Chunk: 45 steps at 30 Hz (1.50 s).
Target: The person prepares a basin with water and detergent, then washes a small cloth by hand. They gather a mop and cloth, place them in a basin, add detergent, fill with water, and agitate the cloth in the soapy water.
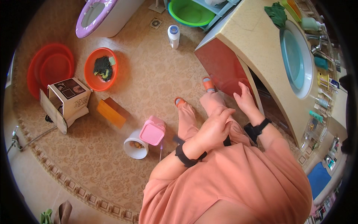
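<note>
My right hand (247,100) is raised, its fingers apart and nothing in it, close to the red cabinet door (229,65) below the washbasin counter. Whether it touches the door's edge I cannot tell. A dark gap (270,99) shows beside the door. Over my lap is my left hand (216,127), its fingers loosely bent and spread, with no object visible in it. Black bands circle both wrists. Below the hands are my legs in pink trousers and my feet in orange slippers (180,101).
On the patterned floor stand a white bin (135,148), a pink-lidded container (153,131), an orange box (112,112), a printed carton (71,93), red (56,61) and orange (89,71) basins and a white bottle (173,37). A toilet (119,15) is far left; the counter (246,33) holds a washbasin (292,56).
</note>
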Tool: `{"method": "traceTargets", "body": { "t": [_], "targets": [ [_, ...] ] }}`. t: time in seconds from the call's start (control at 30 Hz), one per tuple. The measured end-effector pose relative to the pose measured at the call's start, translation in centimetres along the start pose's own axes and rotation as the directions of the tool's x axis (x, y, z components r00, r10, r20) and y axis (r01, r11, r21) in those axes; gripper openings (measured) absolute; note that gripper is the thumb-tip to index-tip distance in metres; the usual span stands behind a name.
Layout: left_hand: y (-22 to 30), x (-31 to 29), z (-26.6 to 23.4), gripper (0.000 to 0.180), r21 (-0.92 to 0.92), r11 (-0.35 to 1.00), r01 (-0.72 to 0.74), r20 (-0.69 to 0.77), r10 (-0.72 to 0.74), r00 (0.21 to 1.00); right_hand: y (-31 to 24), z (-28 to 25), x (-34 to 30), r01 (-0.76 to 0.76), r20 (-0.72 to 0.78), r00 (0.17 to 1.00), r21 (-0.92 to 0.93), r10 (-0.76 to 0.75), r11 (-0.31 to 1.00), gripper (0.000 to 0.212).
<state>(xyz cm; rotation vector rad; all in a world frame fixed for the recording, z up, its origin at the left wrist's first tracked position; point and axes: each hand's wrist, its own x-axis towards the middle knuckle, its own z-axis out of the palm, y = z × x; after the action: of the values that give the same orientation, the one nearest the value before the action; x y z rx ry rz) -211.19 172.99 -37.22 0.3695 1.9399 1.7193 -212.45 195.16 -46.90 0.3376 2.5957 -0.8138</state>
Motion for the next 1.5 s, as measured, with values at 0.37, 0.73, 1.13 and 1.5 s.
{"method": "traceTargets", "body": {
  "t": [0.37, 0.73, 1.13, 1.5],
  "targets": [
    [6.6, 16.8, 14.1, 0.04, -0.212, 0.976, -0.042, -0.071, 0.027, 0.997, 7.6, -25.4, -2.0, 0.009, -0.391, 0.871, 0.617, 0.297, 0.787, 0.04],
    [6.8, 33.6, 20.4, 0.072, -0.018, 0.973, 0.229, -0.126, -0.23, 0.965, 37.2, -33.9, 16.7, -0.529, -0.16, 0.641, 0.617, 0.751, 0.583, 0.054],
    [5.5, 35.5, 20.0, 0.03, 0.091, 0.963, 0.255, -0.216, -0.231, 0.949, 42.4, -30.4, 18.3, -0.335, -0.33, 0.619, 0.71, 0.713, 0.62, 0.05],
    [9.7, 29.4, 18.3, 0.023, -0.026, 0.984, 0.177, -0.201, -0.178, 0.963, 35.3, -34.8, 14.2, -0.171, -0.31, 0.691, 0.807, 0.652, 0.565, 0.047]
  ]
}}
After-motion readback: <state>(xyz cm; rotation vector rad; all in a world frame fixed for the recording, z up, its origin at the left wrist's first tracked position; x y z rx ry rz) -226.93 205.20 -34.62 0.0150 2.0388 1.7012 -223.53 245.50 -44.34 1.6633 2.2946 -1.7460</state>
